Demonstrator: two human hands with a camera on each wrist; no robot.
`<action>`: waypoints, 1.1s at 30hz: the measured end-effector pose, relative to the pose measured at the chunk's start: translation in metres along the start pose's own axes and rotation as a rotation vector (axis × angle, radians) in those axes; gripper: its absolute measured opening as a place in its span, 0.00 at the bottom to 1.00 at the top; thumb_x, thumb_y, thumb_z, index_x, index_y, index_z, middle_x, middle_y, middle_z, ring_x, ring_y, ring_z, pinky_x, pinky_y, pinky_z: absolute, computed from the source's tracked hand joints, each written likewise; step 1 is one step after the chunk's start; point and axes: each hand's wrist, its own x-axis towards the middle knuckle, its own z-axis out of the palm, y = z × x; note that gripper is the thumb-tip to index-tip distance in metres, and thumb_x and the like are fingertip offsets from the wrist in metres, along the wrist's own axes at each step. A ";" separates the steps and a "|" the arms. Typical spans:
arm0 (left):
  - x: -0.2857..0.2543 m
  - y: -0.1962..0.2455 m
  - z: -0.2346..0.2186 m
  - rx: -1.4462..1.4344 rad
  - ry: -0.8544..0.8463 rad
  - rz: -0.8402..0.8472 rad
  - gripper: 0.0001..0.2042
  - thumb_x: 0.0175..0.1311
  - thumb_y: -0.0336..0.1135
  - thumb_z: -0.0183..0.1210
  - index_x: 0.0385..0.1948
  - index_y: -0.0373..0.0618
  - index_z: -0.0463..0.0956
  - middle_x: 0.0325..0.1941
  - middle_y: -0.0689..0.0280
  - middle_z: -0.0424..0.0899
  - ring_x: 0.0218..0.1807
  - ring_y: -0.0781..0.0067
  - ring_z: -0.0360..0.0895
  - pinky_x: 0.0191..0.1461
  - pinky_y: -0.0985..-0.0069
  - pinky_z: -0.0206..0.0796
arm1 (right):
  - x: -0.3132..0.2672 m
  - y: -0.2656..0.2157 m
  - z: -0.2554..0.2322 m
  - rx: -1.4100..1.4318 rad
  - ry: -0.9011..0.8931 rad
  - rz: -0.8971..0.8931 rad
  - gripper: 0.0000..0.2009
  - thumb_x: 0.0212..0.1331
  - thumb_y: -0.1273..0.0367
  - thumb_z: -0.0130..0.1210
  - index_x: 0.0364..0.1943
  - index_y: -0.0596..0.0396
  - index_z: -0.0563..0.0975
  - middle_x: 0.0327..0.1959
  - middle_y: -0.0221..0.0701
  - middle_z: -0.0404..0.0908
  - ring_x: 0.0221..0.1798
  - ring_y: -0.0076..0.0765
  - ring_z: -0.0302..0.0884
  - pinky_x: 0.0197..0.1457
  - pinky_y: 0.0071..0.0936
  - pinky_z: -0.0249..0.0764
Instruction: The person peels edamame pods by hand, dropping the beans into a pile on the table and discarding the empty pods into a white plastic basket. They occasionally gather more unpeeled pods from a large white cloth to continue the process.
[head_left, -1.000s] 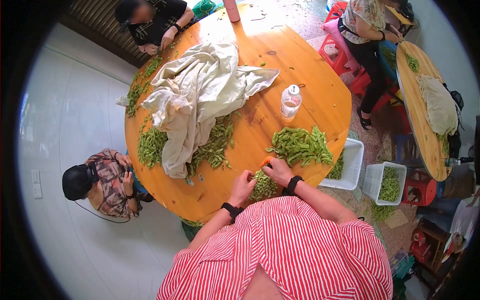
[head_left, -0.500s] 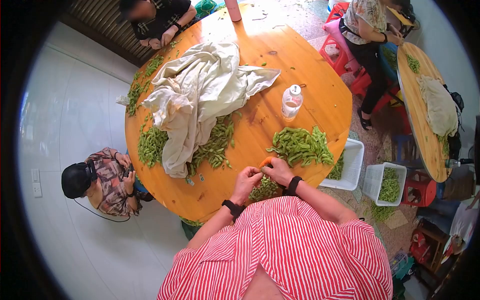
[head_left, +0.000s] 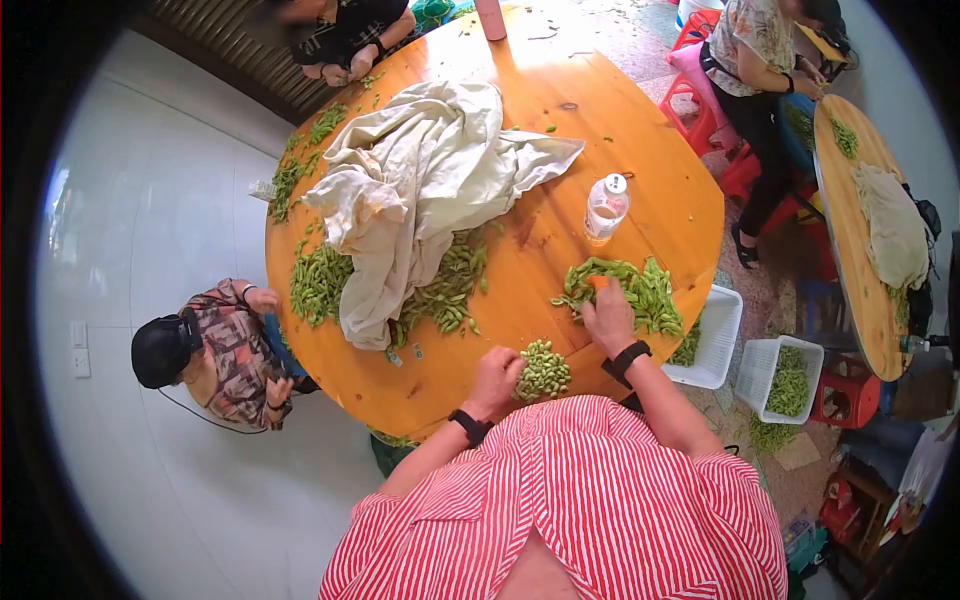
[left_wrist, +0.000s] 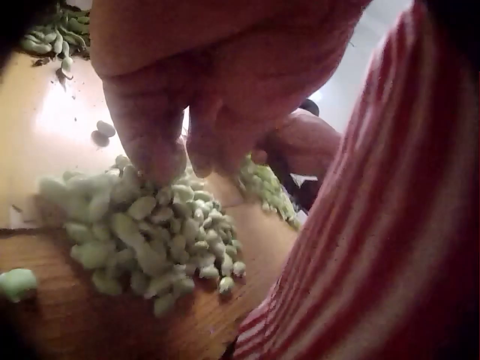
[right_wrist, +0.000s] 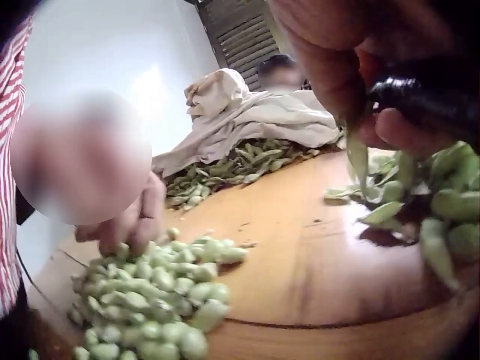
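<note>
— Moved apart since a second ago: right hand (head_left: 607,318) gone out to the pod heap (head_left: 630,290) beyond the shelled beans (head_left: 543,371), pinching a pod (right_wrist: 358,161).
— And left hand (head_left: 495,380)?
— Resting on the shelled beans, fingertips (left_wrist: 161,154) curled, grip unclear. Fresh pod coming, probably. Only visible from right wrist: orange tool hidden, pod pinched.

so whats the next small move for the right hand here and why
Probably lift one pod out of the pod pile and bring it back toward the shelled beans. The right hand is reaching into the pods, its fingers seemingly pinching one, with something orange and dark in that hand. The left hand rests at the beans.
</note>
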 end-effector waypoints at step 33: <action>0.023 0.023 0.011 -0.723 0.001 -0.399 0.06 0.62 0.29 0.59 0.37 0.41 0.73 0.28 0.70 0.78 0.27 0.83 0.74 0.28 0.85 0.68 | -0.028 -0.028 0.026 0.357 -0.428 -0.121 0.11 0.54 0.70 0.50 0.37 0.64 0.78 0.29 0.53 0.79 0.36 0.55 0.79 0.41 0.41 0.75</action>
